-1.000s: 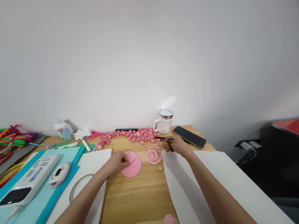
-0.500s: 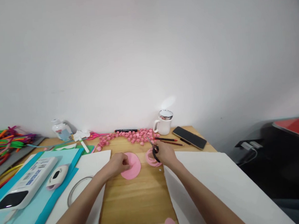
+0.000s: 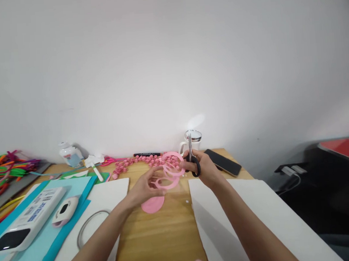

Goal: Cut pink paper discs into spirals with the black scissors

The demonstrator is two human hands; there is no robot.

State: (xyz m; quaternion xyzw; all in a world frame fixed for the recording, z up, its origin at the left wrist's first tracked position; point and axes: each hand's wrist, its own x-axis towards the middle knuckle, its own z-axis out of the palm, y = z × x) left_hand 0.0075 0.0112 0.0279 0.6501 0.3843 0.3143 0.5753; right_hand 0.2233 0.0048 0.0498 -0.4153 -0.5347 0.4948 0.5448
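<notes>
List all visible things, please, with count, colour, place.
Table: one, wooden, centre
Paper loops: several, pink, centre
Scissors: one, black-silver, in right hand
Paper discs: two, pink, on table
Rosettes: many, pink, table's back
Marker: one, black, behind rosettes
Mug: one, white, table's back
Phone: one, black, beside mug
Bottle: one, white, back left
Stick: one, white, near bottle
Pink item: one, unclear, near stick
Sheets: several, teal and green, left
Devices: two, white, on sheets
Boards: two, white, either side
Ring: one, grey, left board
Fuzzy strips: many, multicoloured, left
Plugs: two, white, right
Red item: one, unclear, far right
Left hand: one, at paper loops
Right hand: one, holding scissors
</notes>
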